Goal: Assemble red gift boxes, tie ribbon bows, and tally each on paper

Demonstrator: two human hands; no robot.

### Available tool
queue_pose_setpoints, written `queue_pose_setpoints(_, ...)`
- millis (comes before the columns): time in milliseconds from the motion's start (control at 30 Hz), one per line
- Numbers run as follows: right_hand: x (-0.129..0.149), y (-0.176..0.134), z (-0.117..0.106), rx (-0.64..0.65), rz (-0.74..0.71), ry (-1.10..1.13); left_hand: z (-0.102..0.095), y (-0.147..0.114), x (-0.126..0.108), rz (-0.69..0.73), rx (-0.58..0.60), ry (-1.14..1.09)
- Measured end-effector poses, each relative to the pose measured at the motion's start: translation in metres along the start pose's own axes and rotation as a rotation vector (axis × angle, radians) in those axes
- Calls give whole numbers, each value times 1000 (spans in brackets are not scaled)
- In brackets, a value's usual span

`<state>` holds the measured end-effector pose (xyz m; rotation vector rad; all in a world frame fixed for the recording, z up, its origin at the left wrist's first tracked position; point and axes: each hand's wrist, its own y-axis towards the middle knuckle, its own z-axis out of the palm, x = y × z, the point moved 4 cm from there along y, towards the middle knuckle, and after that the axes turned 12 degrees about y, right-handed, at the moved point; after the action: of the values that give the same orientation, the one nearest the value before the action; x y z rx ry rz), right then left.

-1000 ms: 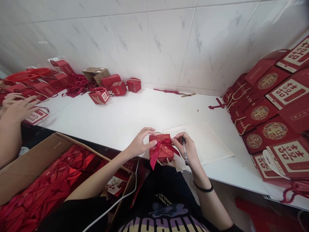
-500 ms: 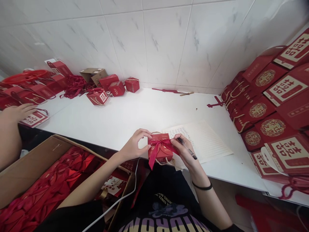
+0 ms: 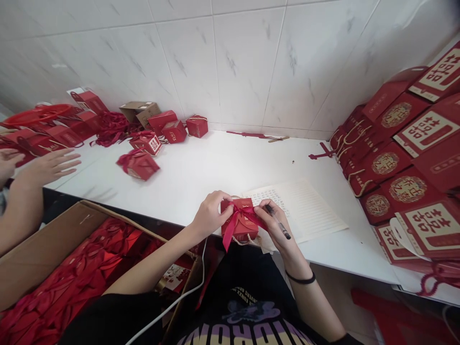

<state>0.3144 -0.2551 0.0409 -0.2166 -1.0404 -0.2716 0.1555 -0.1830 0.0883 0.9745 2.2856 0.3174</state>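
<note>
A small red gift box (image 3: 247, 231) with gold cord handles sits at the table's front edge, close to my body. Across its top lies a dark pink ribbon (image 3: 239, 211) tied in a bow. With thumb and fingers pinched, my left hand (image 3: 212, 211) grips the bow's left loop. On the other side my right hand (image 3: 275, 221) pinches the ribbon's right part and also keeps a black pen (image 3: 278, 223) tucked in it. Beneath and beside the right hand lies a lined paper sheet (image 3: 312, 211) with handwriting.
Stacked red boxes (image 3: 395, 163) fill the table's right side. At left, a co-worker's hands (image 3: 50, 167) are near a blurred, tilted red box (image 3: 140, 165). Below the table, a cardboard carton (image 3: 53, 239) holds ribboned red boxes. A white cable (image 3: 176, 299) crosses my left arm.
My left fingers have closed on the bow's left loop, while my right hand stays nearly still. At left, a red box has appeared in the air or on the table beyond the co-worker's opened hand.
</note>
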Motion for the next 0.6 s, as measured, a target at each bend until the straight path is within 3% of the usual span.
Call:
queue_pose_setpoints(200,-2,1,-1,-10,-1,19,2,2,-4,68,-67,191)
queue_pose_setpoints(400,-3,0,-3,-9,-19,-11,-6,-4,-1,-9,-54,90)
queue_pose_setpoints(600,-2,-1,0,-7,-46,-52,-4,-7,-2,19,-35,214)
